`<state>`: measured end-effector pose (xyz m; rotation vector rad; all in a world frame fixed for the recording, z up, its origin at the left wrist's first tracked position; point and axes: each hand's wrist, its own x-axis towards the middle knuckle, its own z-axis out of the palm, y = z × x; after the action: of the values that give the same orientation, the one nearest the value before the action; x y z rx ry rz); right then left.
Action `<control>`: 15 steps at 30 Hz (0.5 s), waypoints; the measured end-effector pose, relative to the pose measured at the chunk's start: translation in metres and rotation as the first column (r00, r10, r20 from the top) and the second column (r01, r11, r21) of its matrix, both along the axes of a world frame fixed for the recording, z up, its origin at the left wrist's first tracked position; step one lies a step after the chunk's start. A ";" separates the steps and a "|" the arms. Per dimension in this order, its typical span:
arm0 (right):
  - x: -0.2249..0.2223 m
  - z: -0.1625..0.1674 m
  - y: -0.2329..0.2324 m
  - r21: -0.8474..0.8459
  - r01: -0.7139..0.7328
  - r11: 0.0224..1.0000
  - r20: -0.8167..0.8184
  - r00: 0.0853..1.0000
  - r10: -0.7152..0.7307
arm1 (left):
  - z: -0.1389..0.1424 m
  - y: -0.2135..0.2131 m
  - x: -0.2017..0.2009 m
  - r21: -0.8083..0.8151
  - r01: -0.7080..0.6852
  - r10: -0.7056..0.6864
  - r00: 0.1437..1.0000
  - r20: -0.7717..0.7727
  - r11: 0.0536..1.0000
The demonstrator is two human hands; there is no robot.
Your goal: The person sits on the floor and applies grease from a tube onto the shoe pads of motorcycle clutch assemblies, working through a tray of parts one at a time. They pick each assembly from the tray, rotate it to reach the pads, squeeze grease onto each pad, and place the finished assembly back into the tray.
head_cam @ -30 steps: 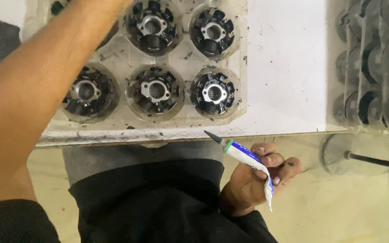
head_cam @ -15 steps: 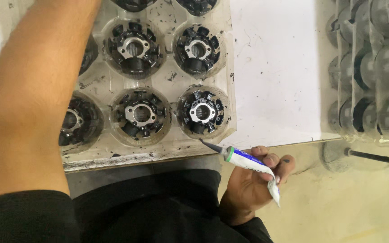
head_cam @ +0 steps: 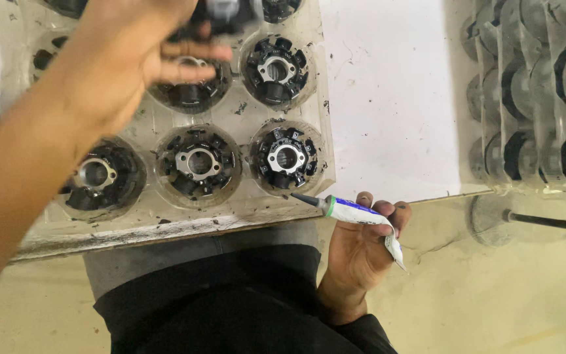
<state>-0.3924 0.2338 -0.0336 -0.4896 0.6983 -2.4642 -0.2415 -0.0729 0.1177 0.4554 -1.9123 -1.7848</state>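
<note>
A clear plastic tray (head_cam: 165,226) holds several black round ribbed parts in wells, such as the near-right one (head_cam: 286,157) and the middle one (head_cam: 198,162). My left hand (head_cam: 126,59) is blurred over the tray's far rows. Its fingers seem closed on a dark part (head_cam: 225,13) at the top edge. My right hand (head_cam: 358,255) rests below the table's edge, gripping a small white and blue tube (head_cam: 355,211). The tube's dark nozzle points at the tray's near right corner, just short of the near-right part.
The tray lies on a white table top (head_cam: 388,98). A stack of clear trays with dark parts (head_cam: 532,98) stands at the right. Below it lie a black rod (head_cam: 551,223) and a round disc (head_cam: 486,219), over a beige floor. My dark clothing fills the bottom centre.
My left arm has drawn back from beyond the top edge, so its hand now shows over the tray with a dark part. The view shifted. The right hand with the tube barely moved.
</note>
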 end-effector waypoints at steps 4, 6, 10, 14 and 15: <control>0.013 0.003 -0.003 -0.053 -0.044 0.998 -0.078 0.996 0.040 | -0.046 0.061 0.060 0.263 0.023 0.068 0.941 -0.331 0.965; 0.021 0.005 -0.007 -0.097 -0.040 0.994 -0.083 0.996 0.031 | -0.071 0.084 0.074 0.262 0.016 0.120 0.860 -0.496 0.965; 0.036 0.011 -0.011 -0.027 0.084 0.996 -0.342 0.935 -0.088 | -0.086 0.126 0.080 0.559 -0.038 0.414 0.714 -0.565 0.828; 0.052 0.014 -0.016 -0.104 0.219 0.970 -0.500 0.832 -0.241 | -0.084 0.147 0.068 0.683 0.027 0.519 0.629 -0.579 0.730; 0.055 0.015 -0.015 -0.122 0.209 0.970 -0.499 0.832 -0.242 | -0.085 0.153 0.065 0.680 0.058 0.508 0.619 -0.599 0.731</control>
<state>-0.3372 0.2193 -0.0182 -1.1794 0.9308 -2.5960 -0.1766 0.0800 0.0329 0.1069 -0.5686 -1.9597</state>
